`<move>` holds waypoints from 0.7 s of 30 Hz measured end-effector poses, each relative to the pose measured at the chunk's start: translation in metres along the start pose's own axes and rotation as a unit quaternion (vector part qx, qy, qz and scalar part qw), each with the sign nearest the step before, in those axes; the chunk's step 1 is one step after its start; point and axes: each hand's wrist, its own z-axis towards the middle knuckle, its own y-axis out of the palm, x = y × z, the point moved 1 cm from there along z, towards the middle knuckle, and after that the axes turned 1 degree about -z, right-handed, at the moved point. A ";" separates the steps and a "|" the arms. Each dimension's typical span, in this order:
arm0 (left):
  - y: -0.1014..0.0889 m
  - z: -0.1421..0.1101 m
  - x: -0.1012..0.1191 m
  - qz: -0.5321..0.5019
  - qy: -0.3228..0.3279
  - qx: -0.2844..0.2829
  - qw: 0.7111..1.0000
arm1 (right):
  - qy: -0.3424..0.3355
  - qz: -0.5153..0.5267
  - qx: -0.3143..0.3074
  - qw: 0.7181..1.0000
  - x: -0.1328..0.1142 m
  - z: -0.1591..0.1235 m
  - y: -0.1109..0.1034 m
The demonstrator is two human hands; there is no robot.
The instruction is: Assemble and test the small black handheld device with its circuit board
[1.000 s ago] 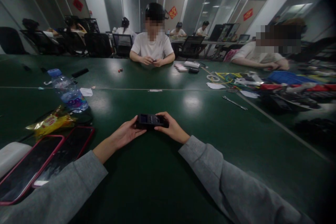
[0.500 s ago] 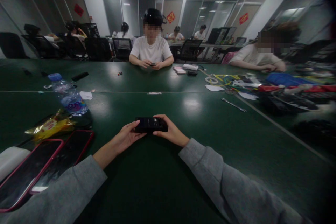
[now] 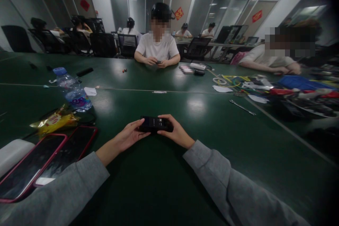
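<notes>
Between my hands is a small black handheld device (image 3: 153, 123) with a dim lit screen showing a few white marks, too small to read. My left hand (image 3: 132, 131) grips its left end, thumb along the upper edge and fingers beneath. At the other end, my right hand (image 3: 175, 130) pinches it between thumb and fingers. The device is held low over the green table (image 3: 148, 183); whether it touches the surface I cannot tell. Its underside is hidden.
To the left are two red-edged phones (image 3: 34, 169), a white object (image 3: 16, 153), a yellow snack bag (image 3: 54, 122) and a plastic bottle (image 3: 72, 90). A wrench (image 3: 242, 107) lies right, before tangled cables (image 3: 227, 80). A person (image 3: 158, 46) sits opposite, another (image 3: 267, 61) at right.
The whole view has shifted, so the scene sits slightly further right and mostly a little higher. Both hands keep the same hold on the device.
</notes>
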 end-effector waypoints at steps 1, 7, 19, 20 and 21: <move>0.001 0.000 0.000 0.003 0.001 0.005 1.000 | 0.001 0.006 -0.002 1.000 0.001 0.000 0.000; -0.003 0.001 -0.002 0.003 0.011 -0.009 1.000 | 0.058 0.084 0.008 0.995 0.005 0.002 -0.001; -0.002 0.003 -0.004 0.017 0.031 -0.011 0.999 | 0.142 0.209 0.018 0.967 0.002 0.003 -0.008; -0.002 0.002 -0.004 0.015 0.027 -0.013 0.999 | 0.141 0.210 0.018 0.967 0.002 0.003 -0.007; -0.003 0.002 -0.004 0.013 0.024 -0.015 1.000 | 0.139 0.209 0.018 0.968 0.001 0.003 -0.007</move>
